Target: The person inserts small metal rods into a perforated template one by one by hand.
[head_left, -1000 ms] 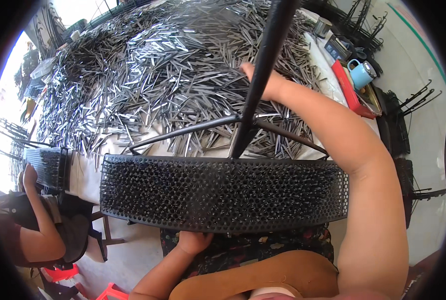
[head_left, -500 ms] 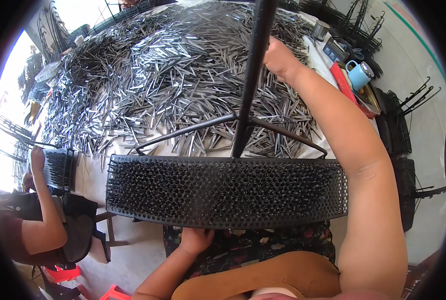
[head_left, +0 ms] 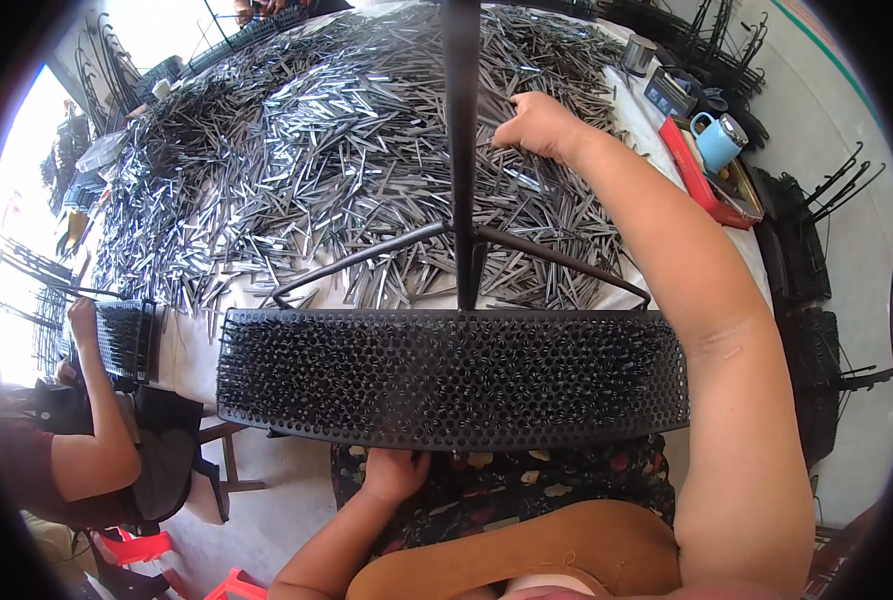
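Across my lap and the table edge sits a curved black perforated rack (head_left: 447, 380), its holes filled with many short dark strips, sparser at its right end. A black upright post (head_left: 461, 150) with two side braces rises from its far edge. My left hand (head_left: 397, 473) is at the rack's near edge, its fingers hidden beneath it. My right hand (head_left: 545, 128) reaches over the far side into a big heap of thin metal strips (head_left: 337, 130), right of the post. Thumb and forefinger close around a small bunch of dark strips (head_left: 491, 108).
At the right edge stand a red tray (head_left: 702, 175), a light blue mug (head_left: 720, 143) and a metal can (head_left: 639, 54). Black hooked racks (head_left: 807, 230) line the right side. To the left, another person's hand (head_left: 83, 322) works at a similar rack (head_left: 127, 340). Red stools (head_left: 235, 585) stand lower left.
My right hand has come out from behind the post, slightly nearer, and its thumb and forefinger now show at the strips. The post's top has shifted left. My left hand stays at the rack.
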The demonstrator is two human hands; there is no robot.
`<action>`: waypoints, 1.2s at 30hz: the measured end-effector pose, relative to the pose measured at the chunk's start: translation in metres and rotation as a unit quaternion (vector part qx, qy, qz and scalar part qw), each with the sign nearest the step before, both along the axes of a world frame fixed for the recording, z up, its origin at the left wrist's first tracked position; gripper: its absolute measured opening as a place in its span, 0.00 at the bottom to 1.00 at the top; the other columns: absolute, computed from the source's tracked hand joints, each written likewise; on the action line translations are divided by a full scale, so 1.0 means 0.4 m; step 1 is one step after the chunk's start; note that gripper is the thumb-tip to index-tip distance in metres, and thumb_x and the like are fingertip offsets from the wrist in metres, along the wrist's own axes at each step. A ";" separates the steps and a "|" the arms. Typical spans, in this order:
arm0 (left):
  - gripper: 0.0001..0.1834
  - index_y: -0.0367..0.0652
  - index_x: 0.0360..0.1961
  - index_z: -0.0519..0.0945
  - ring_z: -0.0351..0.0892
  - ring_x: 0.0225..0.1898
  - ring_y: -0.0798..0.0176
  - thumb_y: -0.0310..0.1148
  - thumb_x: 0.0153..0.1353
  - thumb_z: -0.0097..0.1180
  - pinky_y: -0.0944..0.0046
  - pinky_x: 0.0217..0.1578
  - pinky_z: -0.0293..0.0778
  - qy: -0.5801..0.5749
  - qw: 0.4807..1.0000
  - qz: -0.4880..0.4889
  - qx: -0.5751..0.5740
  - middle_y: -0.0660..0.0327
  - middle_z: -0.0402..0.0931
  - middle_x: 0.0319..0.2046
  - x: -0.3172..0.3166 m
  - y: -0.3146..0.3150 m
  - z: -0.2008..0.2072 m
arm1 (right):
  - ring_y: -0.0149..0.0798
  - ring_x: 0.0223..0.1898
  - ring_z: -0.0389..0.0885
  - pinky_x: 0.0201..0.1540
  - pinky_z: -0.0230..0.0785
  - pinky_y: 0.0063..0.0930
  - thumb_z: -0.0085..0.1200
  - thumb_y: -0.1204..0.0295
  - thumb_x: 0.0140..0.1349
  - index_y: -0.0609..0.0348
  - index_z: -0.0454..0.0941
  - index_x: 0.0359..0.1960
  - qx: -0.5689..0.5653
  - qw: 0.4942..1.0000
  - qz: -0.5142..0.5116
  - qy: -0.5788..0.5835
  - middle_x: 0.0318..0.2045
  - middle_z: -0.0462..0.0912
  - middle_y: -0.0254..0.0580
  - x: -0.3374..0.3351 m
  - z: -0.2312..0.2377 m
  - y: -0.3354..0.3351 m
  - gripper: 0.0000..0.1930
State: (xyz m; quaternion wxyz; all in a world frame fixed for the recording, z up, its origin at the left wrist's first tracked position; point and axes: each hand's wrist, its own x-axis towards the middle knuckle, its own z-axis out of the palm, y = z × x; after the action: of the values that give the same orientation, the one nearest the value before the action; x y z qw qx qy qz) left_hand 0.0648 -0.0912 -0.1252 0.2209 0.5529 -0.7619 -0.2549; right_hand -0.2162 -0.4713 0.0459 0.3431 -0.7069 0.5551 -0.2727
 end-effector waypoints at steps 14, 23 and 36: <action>0.20 0.37 0.48 0.79 0.75 0.50 0.36 0.28 0.52 0.58 0.44 0.54 0.70 -0.054 0.998 0.009 -0.026 0.42 0.76 0.49 -0.017 0.005 -0.015 | 0.35 0.22 0.77 0.24 0.70 0.32 0.57 0.72 0.59 0.60 0.76 0.28 0.089 0.885 -0.136 -0.437 0.21 0.78 0.39 -0.057 0.103 0.035 0.05; 0.08 0.38 0.34 0.79 0.82 0.30 0.46 0.31 0.56 0.61 0.52 0.32 0.78 -0.026 0.991 0.027 -0.128 0.50 0.79 0.28 -0.072 0.084 0.035 | 0.33 0.20 0.77 0.22 0.70 0.29 0.56 0.67 0.61 0.58 0.77 0.31 -0.005 0.879 -0.106 -0.464 0.22 0.79 0.36 -0.137 0.355 0.493 0.08; 0.46 0.39 0.70 0.51 0.76 0.53 0.50 0.29 0.55 0.65 0.53 0.46 0.80 0.704 0.675 0.018 0.219 0.45 0.64 0.62 -0.243 0.239 0.326 | 0.32 0.21 0.78 0.23 0.70 0.24 0.58 0.77 0.57 0.61 0.74 0.35 0.389 0.808 0.039 -0.442 0.24 0.78 0.37 0.088 -0.072 1.220 0.06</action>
State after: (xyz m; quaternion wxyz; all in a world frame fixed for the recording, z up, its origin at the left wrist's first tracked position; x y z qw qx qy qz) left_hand -0.0323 0.0043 0.0053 0.5693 0.2558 -0.2930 -0.7243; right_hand -0.1810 0.0167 0.0170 0.8080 -0.3388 0.3750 -0.3029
